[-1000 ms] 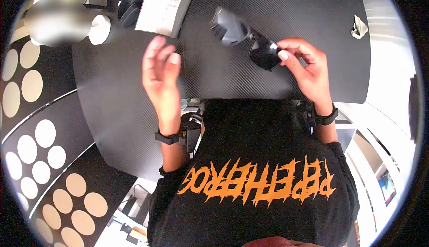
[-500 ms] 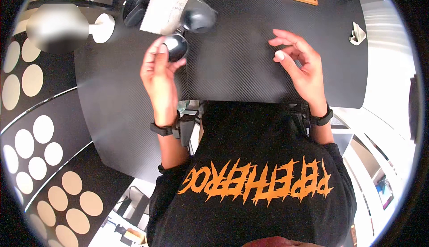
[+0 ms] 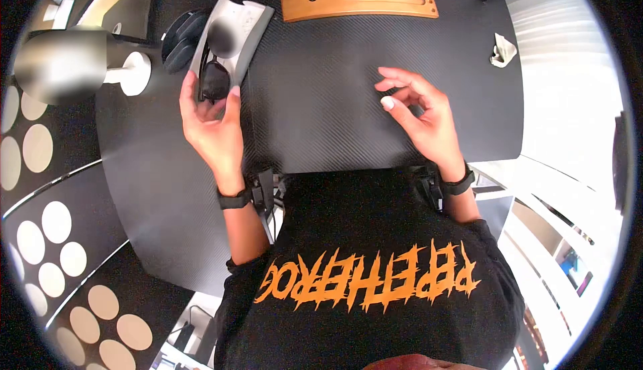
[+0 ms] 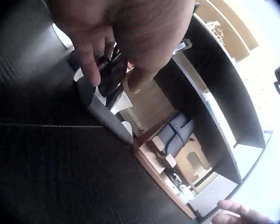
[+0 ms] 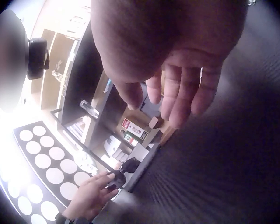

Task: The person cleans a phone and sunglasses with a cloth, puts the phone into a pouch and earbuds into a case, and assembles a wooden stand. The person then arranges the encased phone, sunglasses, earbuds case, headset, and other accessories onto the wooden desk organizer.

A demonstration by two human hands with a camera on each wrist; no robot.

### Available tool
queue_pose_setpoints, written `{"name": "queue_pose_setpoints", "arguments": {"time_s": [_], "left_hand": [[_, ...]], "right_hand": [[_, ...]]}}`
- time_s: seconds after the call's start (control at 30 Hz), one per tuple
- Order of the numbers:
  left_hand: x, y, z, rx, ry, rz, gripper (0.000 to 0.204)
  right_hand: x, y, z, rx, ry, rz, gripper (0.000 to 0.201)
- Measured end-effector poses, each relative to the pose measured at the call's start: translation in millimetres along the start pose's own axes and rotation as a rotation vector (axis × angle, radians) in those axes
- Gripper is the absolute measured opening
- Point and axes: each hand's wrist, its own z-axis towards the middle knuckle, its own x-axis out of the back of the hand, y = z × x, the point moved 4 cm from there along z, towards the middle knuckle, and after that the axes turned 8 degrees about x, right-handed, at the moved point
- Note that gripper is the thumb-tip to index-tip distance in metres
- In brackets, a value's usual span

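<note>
My left hand (image 3: 213,132) holds dark sunglasses (image 3: 216,81) by the near lens, its fingers and thumb on either side of it. The sunglasses overlap a long open case (image 3: 253,22), pale inside with a grey outer wall. In the left wrist view, the sunglasses (image 4: 114,74) show between finger and thumb, right over the case wall (image 4: 105,116). The right wrist view also shows the left hand (image 5: 91,196) at the sunglasses (image 5: 129,164). My right hand (image 3: 422,112) hovers over the right side of the desk, fingers loosely bent, holding nothing.
On the black desk (image 3: 321,102), a black object (image 3: 182,38) lies left of the case, near a white stand (image 3: 137,73). A wooden organizer (image 3: 362,10) with devices stands at the back. A crumpled pale cloth (image 3: 502,50) lies at the right.
The sunglasses have passed from my right hand to my left, then moved left over the open case. My right hand has let go and stays over the desk. The head view has shifted.
</note>
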Motion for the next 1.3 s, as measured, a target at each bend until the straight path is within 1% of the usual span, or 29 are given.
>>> {"name": "queue_pose_setpoints", "arguments": {"time_s": [0.03, 0.1, 0.13, 0.17, 0.23, 0.27, 0.3, 0.37, 0.4, 0.47, 0.5, 0.57, 0.6, 0.67, 0.7, 0.77, 0.8, 0.87, 0.9, 0.97, 1.0, 1.03, 1.07, 1.1, 1.17, 1.23, 1.3], "left_hand": [[1.8, -0.8, -1.3, 0.002, 0.001, -0.011, 0.063], [6.4, -10.0, 1.4, 0.104, -0.057, 0.068, 0.058], [8.9, -6.0, 3.0, 0.087, -0.048, 0.249, 0.053], [7.3, -2.9, 3.5, 0.09, -0.049, 0.242, 0.053], [7.2, -1.7, 4.0, 0.143, -0.031, 0.36, 0.054], [10.9, -6.3, 5.9, 0.112, -0.048, 0.443, 0.06], [10.6, -6.2, 5.7, 0.114, -0.048, 0.443, 0.06], [8.9, 0.1, 5.4, 0.019, -0.01, 0.426, 0.06], [8.3, 1.1, 4.4, 0.022, -0.012, 0.428, 0.06], [4.8, 2.1, 3.0, 0.021, -0.084, 0.281, 0.063], [4.6, -1.6, 3.7, 0.022, -0.084, 0.28, 0.063], [1.3, -8.6, 4.9, -0.094, -0.132, 0.418, 0.064], [1.7, -10.8, 5.7, -0.093, -0.131, 0.417, 0.064], [2.3, -15.8, 7.1, -0.007, -0.125, 0.376, 0.063], [1.8, -14.9, 7.4, -0.005, -0.125, 0.373, 0.063], [1.8, -15.2, 9.0, 0.09, -0.132, 0.342, 0.062], [1.6, -18.5, 9.6, 0.092, -0.132, 0.341, 0.062], [-1.0, -26.3, 10.6, 0.168, -0.221, 0.07, 0.067], [-0.4, -26.4, 10.0, 0.169, -0.22, 0.07, 0.067], [-5.5, -19.2, 7.0, 0.192, -0.272, 0.044, 0.077], [-6.6, -22.3, 6.3, 0.195, -0.272, 0.04, 0.077], [-8.3, -24.9, 6.6, 0.122, -0.281, 0.018, 0.083], [-9.8, -25.3, 6.9, 0.049, -0.289, -0.006, 0.089], [-9.6, -27.1, 7.5, 0.054, -0.287, -0.013, 0.089], [-9.6, -25.0, 9.1, 0.089, -0.294, -0.052, 0.097], [-11.0, -23.8, 10.2, 0.127, -0.285, -0.121, 0.1], [-10.8, -30.2, 15.9, 0.167, -0.278, -0.186, 0.109]], "right_hand": [[0.6, -0.5, 0.9, 0.011, -0.001, 0.004, 0.043], [1.3, -2.3, 2.5, 0.007, -0.004, -0.016, 0.043], [0.5, -1.6, 2.8, 0.013, -0.01, -0.015, 0.043], [-0.3, -1.7, 3.0, 0.019, -0.015, -0.011, 0.043], [0.1, -3.4, 3.3, 0.007, -0.024, -0.011, 0.043], [0.1, -3.6, 3.3, 0.011, -0.032, -0.017, 0.043], [-0.2, -3.7, 3.0, 0.013, -0.042, -0.024, 0.042], [0.1, -1.8, 2.6, 0.009, -0.042, -0.027, 0.041], [0.0, -1.3, 2.2, 0.007, -0.042, -0.03, 0.041], [-1.1, -1.4, 1.7, 0.0, -0.042, -0.027, 0.04], [-1.3, -1.4, 1.7, -0.004, -0.042, -0.024, 0.04], [-1.8, -1.8, 1.9, -0.005, -0.051, -0.023, 0.04], [-2.7, -2.2, 2.1, -0.004, -0.06, -0.022, 0.04], [-3.7, -3.3, 2.4, -0.004, -0.067, -0.027, 0.04], [-3.7, -4.0, 2.2, -0.004, -0.074, -0.031, 0.04], [-3.3, -4.4, 1.8, -0.011, -0.079, -0.024, 0.04], [-3.7, -4.1, 1.3, -0.017, -0.081, -0.012, 0.04], [-4.5, -3.1, 0.5, -0.028, -0.087, 0.022, 0.04], [-5.0, -2.5, 0.6, -0.038, -0.092, 0.055, 0.04], [-3.2, -1.5, 0.7, -0.061, -0.096, 0.094, 0.04], [-2.0, -0.6, 0.8, -0.082, -0.097, 0.133, 0.04], [-1.7, 0.1, 1.5, -0.084, -0.1, 0.128, 0.04], [-0.3, 1.4, 2.4, -0.104, -0.068, 0.201, 0.04], [1.7, 2.3, 3.4, -0.123, -0.037, 0.272, 0.04], [9.9, -2.7, 7.9, -0.14, -0.041, 0.277, 0.04], [22.9, -8.5, 16.1, -0.177, 0.012, 0.309, 0.041], [39.1, -8.9, 28.0, -0.201, 0.071, 0.306, 0.043]]}}
